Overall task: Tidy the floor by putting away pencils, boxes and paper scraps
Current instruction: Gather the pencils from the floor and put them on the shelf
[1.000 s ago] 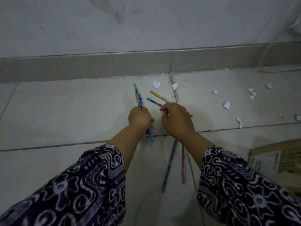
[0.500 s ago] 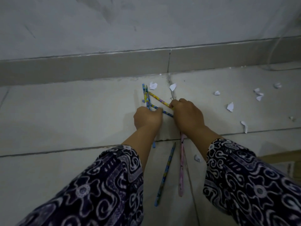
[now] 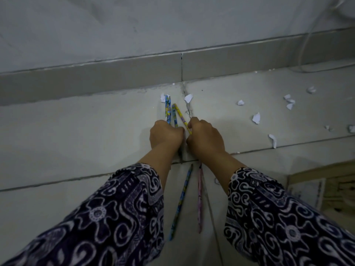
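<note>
Pencils [image 3: 169, 112] that lay splayed a second ago now stand nearly parallel in your left hand [image 3: 166, 135], fist clenched around them; your right hand [image 3: 205, 139] pinches the yellow pencil [image 3: 182, 120] into the bundle. Two loose pencils [image 3: 181, 200] remain on the floor between your sleeves, paper scraps [image 3: 256, 118] untouched to the right

The left hand [image 3: 166, 134] hides the low ends of the two blue pencils [image 3: 168, 111]. The right hand [image 3: 206, 138] hides the yellow pencil's [image 3: 182, 118] low end. Right of that hand, the picture's edge cuts off the cardboard box [image 3: 322, 189]. Its print is too blurry to read.
</note>
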